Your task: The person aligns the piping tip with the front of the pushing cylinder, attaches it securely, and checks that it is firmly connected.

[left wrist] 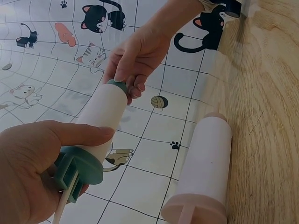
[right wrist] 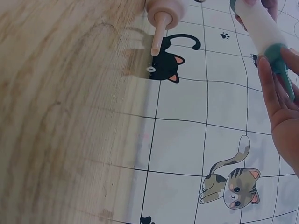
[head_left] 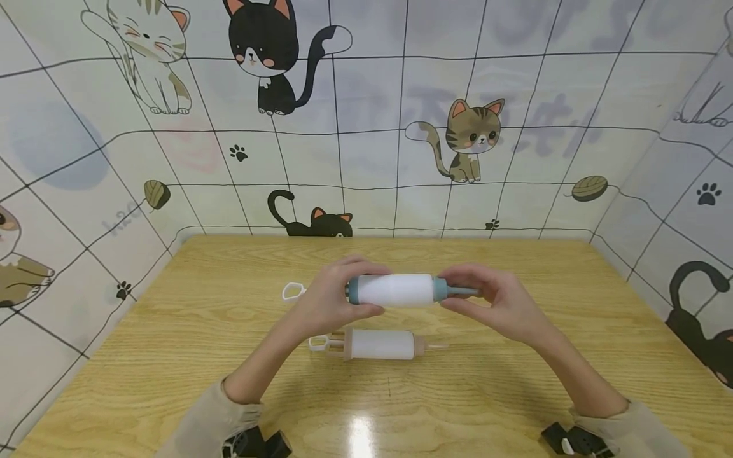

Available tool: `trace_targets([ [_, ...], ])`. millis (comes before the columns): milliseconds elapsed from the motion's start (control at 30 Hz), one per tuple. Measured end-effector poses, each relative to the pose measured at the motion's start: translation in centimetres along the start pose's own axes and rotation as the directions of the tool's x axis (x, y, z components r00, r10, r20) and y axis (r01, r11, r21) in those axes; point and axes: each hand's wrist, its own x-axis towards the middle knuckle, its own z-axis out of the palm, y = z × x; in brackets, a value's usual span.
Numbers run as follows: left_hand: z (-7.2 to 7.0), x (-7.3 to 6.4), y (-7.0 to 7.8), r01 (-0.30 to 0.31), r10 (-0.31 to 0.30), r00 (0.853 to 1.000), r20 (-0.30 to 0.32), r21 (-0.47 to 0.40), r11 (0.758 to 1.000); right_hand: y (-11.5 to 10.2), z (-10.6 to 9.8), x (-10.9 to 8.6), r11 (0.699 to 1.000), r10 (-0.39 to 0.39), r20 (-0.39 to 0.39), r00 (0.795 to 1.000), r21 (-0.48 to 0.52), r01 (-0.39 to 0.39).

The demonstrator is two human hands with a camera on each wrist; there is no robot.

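A white-barrelled syringe with teal ends is held level above the table, its white pull ring sticking out to the left. My left hand grips the barrel by its rear end; in the left wrist view the thumb lies along the white barrel just past the teal flange. At the other end, my right hand holds the teal front cap between thumb and fingers. Its thin teal nozzle points toward the right palm. Nearer to me, a second syringe with beige ends lies on the table.
The wooden table stretches out beneath both hands. A white cloth backdrop with a grid and printed cats rises behind it and on both sides. Black wrist cameras sit on the beige sleeves.
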Motion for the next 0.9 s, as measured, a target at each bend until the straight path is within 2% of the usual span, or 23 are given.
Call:
trace_targets([
  [200, 0.07, 0.0, 0.03, -0.01, 0.01, 1.0, -0.007, 0.015, 1.0, 0.05, -0.05, -0.11, 0.999, 0.022, 0.013, 1.0, 0.025, -0.022],
  [433, 0.14, 0.04, 0.13, -0.022, 0.022, 1.0, -0.005, 0.023, 1.0, 0.15, -0.15, -0.14, 0.994, -0.006, 0.021, 1.0, 0.106, 0.004],
  [900, 0.23, 0.04, 0.21, -0.045, 0.046, 0.999, -0.015, 0.015, 0.999, 0.14, -0.18, -0.12, 0.996, 0.03, 0.004, 1.0, 0.081, -0.031],
])
